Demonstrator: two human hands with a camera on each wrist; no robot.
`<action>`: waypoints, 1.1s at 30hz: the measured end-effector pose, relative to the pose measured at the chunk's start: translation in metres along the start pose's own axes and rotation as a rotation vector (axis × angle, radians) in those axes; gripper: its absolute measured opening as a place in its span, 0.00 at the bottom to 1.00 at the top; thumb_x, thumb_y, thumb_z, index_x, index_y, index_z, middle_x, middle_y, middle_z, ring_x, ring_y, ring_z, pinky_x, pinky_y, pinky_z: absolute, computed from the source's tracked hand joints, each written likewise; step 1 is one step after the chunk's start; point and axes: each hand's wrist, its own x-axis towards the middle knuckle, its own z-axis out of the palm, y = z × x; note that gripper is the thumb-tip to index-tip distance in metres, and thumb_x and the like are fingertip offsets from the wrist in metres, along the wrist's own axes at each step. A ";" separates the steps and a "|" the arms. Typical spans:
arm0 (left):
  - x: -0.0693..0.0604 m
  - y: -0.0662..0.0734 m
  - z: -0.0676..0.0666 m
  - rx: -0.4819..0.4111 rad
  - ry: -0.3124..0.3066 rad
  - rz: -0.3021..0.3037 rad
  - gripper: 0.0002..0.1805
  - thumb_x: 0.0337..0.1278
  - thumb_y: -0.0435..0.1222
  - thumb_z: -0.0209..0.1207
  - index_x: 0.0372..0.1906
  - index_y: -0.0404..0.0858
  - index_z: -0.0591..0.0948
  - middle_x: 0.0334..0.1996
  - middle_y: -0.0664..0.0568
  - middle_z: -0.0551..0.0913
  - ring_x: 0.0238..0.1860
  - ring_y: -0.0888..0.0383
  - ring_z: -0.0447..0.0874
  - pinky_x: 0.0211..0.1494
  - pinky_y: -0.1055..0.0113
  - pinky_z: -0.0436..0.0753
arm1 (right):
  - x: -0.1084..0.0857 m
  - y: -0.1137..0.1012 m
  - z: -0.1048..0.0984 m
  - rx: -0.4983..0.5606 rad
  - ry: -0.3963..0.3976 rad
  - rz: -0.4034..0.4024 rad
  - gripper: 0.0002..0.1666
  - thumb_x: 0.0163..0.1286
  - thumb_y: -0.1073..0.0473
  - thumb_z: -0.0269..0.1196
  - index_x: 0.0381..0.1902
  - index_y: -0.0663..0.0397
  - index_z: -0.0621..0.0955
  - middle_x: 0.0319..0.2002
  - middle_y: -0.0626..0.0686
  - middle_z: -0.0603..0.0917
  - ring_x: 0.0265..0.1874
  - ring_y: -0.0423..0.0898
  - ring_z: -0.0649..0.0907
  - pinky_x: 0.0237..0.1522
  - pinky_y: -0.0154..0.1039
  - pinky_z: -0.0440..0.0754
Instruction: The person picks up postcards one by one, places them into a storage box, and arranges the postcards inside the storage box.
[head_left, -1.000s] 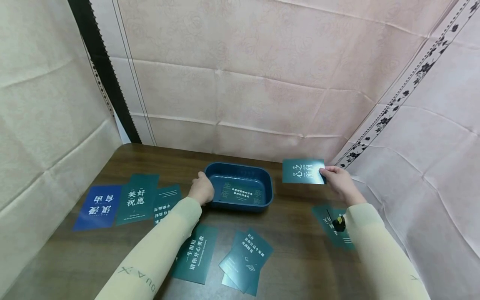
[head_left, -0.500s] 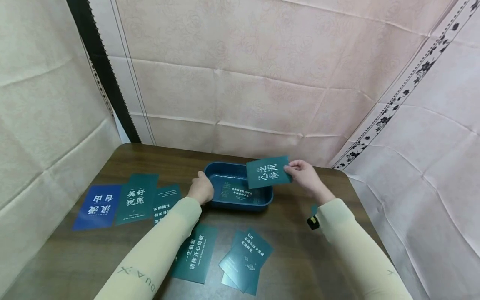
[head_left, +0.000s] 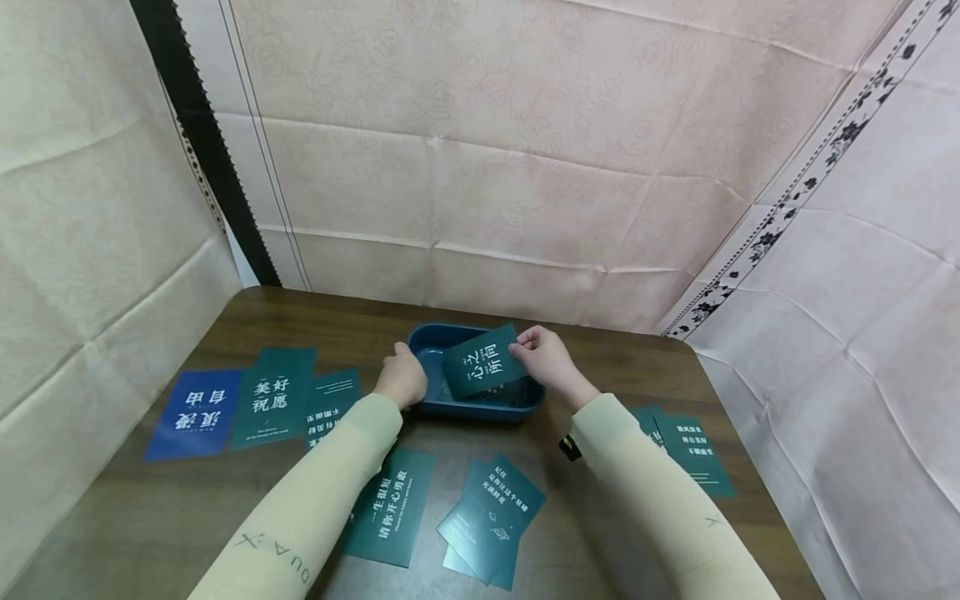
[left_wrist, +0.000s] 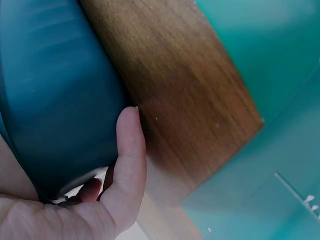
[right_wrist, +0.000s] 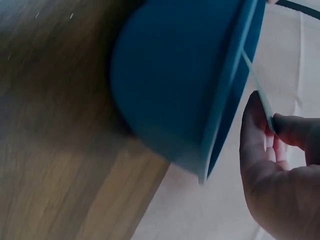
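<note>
In the head view, mid-frame, our right hand (head_left: 551, 362) pinches the green card (head_left: 480, 362) over the blue tray (head_left: 472, 410), which our left hand (head_left: 402, 379) grips. The left-wrist view, lower left, has our thumb (left_wrist: 131, 150) along the tray's side; in the right-wrist view, right, the card shows edge-on, so lowering it flat before releasing seems wise.

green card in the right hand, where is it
Near the middle of the head view, the green card is at the mouth of the blue tray, its right end pinched by the right hand.
</note>
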 end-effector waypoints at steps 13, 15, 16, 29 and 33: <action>0.000 0.000 0.000 0.000 -0.005 0.003 0.41 0.69 0.27 0.51 0.76 0.31 0.39 0.62 0.24 0.62 0.33 0.42 0.79 0.21 0.61 0.82 | -0.003 -0.009 0.017 -0.217 0.004 0.054 0.12 0.72 0.57 0.65 0.45 0.60 0.76 0.40 0.58 0.81 0.37 0.52 0.79 0.40 0.44 0.82; 0.000 0.000 0.000 0.001 -0.007 0.001 0.41 0.69 0.27 0.50 0.76 0.31 0.38 0.63 0.24 0.61 0.33 0.42 0.79 0.21 0.61 0.82 | -0.003 -0.008 0.018 -0.246 -0.019 0.071 0.17 0.72 0.58 0.65 0.52 0.61 0.75 0.46 0.59 0.81 0.42 0.52 0.79 0.46 0.46 0.82; 0.000 0.000 -0.001 0.002 -0.006 0.001 0.41 0.69 0.27 0.50 0.76 0.31 0.38 0.63 0.24 0.61 0.33 0.42 0.79 0.21 0.61 0.82 | -0.003 -0.008 0.019 -0.258 -0.035 0.080 0.21 0.72 0.58 0.65 0.56 0.60 0.73 0.50 0.60 0.80 0.45 0.53 0.79 0.50 0.48 0.82; 0.003 0.000 0.001 0.001 0.003 -0.017 0.40 0.71 0.28 0.50 0.76 0.32 0.40 0.62 0.25 0.62 0.36 0.41 0.79 0.22 0.60 0.83 | -0.004 -0.013 0.034 -0.529 -0.293 0.048 0.38 0.71 0.57 0.67 0.74 0.59 0.67 0.70 0.61 0.71 0.64 0.55 0.74 0.67 0.54 0.72; 0.004 0.000 0.001 -0.002 0.004 -0.016 0.39 0.71 0.28 0.51 0.76 0.32 0.41 0.61 0.25 0.63 0.36 0.41 0.79 0.21 0.60 0.83 | -0.004 -0.013 0.036 -0.587 -0.293 0.057 0.36 0.71 0.57 0.67 0.72 0.63 0.68 0.68 0.62 0.73 0.62 0.54 0.76 0.67 0.52 0.72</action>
